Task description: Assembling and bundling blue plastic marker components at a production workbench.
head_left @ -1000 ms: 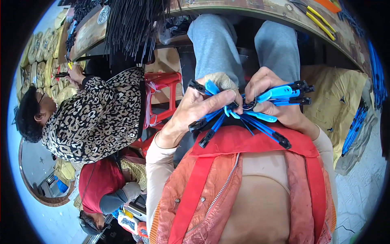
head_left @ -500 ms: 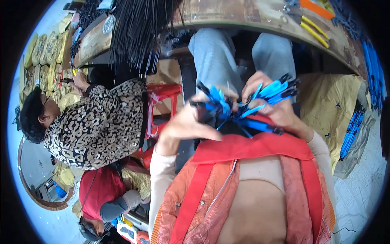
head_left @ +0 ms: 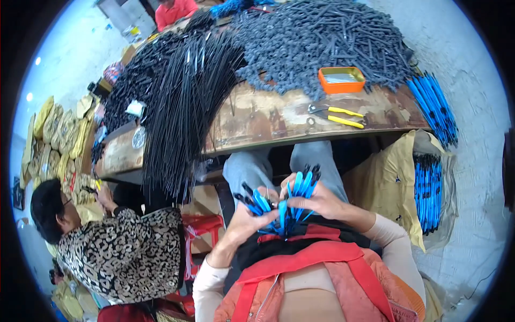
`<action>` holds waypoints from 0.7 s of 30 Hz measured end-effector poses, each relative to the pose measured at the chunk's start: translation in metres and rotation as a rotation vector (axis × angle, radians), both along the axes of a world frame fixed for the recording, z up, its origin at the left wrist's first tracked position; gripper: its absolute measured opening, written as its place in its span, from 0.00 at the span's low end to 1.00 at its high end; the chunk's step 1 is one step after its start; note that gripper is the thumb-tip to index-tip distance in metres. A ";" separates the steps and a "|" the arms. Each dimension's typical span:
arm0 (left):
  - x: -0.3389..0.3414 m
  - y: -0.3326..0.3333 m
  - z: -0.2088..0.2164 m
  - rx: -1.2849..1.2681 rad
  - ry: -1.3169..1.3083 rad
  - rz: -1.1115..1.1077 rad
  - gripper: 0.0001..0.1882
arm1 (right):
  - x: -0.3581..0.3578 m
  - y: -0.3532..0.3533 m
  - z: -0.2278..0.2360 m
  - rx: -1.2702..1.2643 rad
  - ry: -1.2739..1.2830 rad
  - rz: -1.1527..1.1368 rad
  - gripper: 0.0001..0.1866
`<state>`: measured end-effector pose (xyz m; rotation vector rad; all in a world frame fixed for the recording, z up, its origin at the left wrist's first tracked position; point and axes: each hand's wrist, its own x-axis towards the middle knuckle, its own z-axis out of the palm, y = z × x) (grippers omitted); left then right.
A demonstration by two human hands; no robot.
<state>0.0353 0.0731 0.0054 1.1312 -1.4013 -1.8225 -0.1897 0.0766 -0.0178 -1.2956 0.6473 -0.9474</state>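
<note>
My left hand (head_left: 242,221) is closed round several slim blue strips with black ends (head_left: 260,200), held low over my lap. Beside it my right hand (head_left: 323,203) grips another fan of blue strips with black ends (head_left: 303,184), its thumb lying across them. Where the hands meet, the two bunches nearly touch, and a blue piece (head_left: 282,210) hangs between them. The strips' lower ends are partly hidden by my fingers. Exactly what these strips are, I cannot tell.
On the worn wooden table (head_left: 268,115) lie yellow-handled pliers (head_left: 338,115), an orange tin (head_left: 341,85), a heap of grey tubular pieces (head_left: 316,40) and long black rods (head_left: 185,112). Blue strips fill a brown paper sack (head_left: 383,177) at right. A person in a patterned top (head_left: 126,257) works at left.
The view has tilted up, bringing the tabletop heap and tin into sight. Both hands still hold blue strips. The right bunch now points more upward.
</note>
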 end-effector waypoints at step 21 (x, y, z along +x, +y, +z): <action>-0.028 -0.077 -0.017 0.174 0.134 -0.355 0.25 | -0.228 -0.265 0.023 -1.081 1.202 -0.790 0.11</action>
